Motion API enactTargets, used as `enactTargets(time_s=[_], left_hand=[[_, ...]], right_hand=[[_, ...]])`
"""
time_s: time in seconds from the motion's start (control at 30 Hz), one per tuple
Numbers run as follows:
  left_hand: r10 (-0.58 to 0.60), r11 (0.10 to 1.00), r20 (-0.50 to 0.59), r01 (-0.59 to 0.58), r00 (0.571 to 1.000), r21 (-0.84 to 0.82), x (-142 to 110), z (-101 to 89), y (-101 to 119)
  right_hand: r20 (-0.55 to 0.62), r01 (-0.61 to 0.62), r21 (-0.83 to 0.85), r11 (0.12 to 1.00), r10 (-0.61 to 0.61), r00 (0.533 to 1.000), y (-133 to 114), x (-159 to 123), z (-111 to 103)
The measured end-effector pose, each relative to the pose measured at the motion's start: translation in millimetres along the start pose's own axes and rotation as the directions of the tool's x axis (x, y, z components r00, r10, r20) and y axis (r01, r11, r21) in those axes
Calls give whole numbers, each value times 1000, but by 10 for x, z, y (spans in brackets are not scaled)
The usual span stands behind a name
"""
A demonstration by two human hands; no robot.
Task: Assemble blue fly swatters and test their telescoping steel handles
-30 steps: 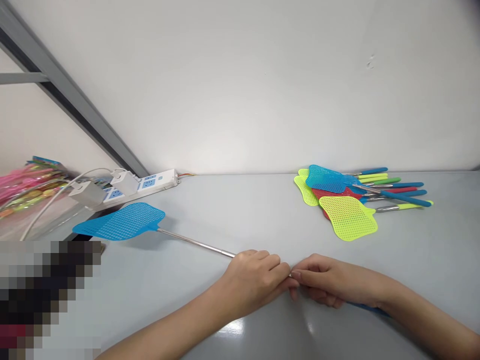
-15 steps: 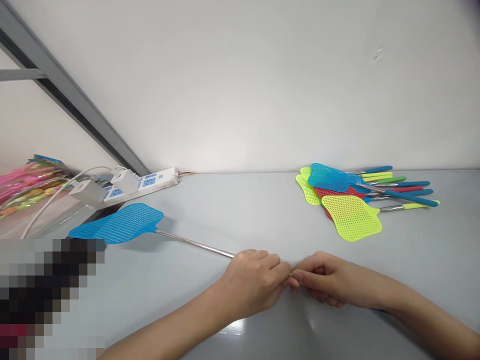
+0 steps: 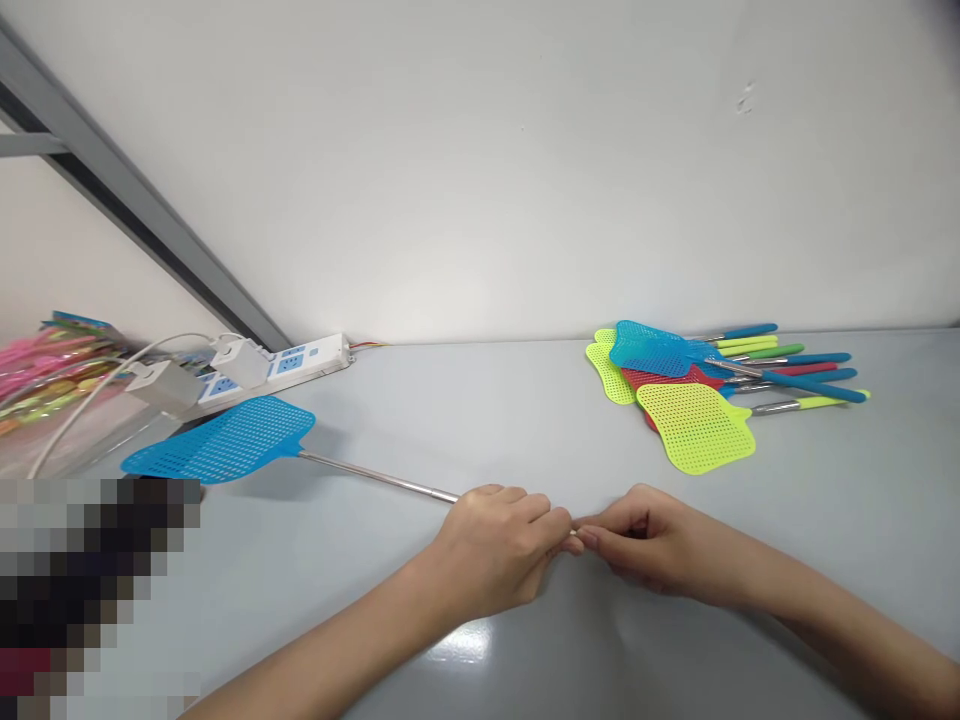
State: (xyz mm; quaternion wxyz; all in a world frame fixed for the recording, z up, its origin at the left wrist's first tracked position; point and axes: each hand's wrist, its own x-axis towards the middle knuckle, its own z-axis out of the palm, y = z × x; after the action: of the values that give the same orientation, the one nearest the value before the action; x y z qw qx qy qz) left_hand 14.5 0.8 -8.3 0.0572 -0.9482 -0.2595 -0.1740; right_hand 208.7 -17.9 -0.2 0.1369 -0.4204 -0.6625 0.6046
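A blue fly swatter (image 3: 232,440) stretches from the left toward the middle, its perforated head raised a little and its thin metal rod running into my left hand (image 3: 499,550). That hand is closed around the rod, palm down, hiding the part inside it. Right beside it, my right hand (image 3: 652,540) pinches with thumb and index finger at a small pale tip, which looks like the rod's end. The fingertips of both hands nearly touch. No coloured grip shows on this swatter; what lies between the fingers is mostly hidden.
A pile of fly swatters (image 3: 694,430) in yellow, blue, red and green lies at the back right, handles pointing right. A white power strip (image 3: 311,362) with plugged-in adapters (image 3: 166,388) and a cable is at the back left, near plastic-wrapped colourful goods (image 3: 60,370). A wall rises behind the grey table.
The whole view has shifted slightly, so everything appears a little further left and higher. Both hands keep their grip, and my right fingers remain pinched beside my left hand.
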Motion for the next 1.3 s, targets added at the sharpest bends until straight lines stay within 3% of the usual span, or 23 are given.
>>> enactTargets(time_s=[0.4, 0.8, 1.3], left_hand=[[-11, 1000, 14, 11, 1000, -19, 20, -57, -21], [-60, 997, 45, 62, 997, -38, -5, -73, -101], [-68, 998, -6, 68, 998, -18, -44, -2, -75]], right_hand=[[-81, 50, -148, 988, -62, 995, -31, -24, 8], [-70, 62, -232, 971, -80, 994, -48, -57, -36], [1, -17, -53, 998, 17, 1000, 32, 6, -73]])
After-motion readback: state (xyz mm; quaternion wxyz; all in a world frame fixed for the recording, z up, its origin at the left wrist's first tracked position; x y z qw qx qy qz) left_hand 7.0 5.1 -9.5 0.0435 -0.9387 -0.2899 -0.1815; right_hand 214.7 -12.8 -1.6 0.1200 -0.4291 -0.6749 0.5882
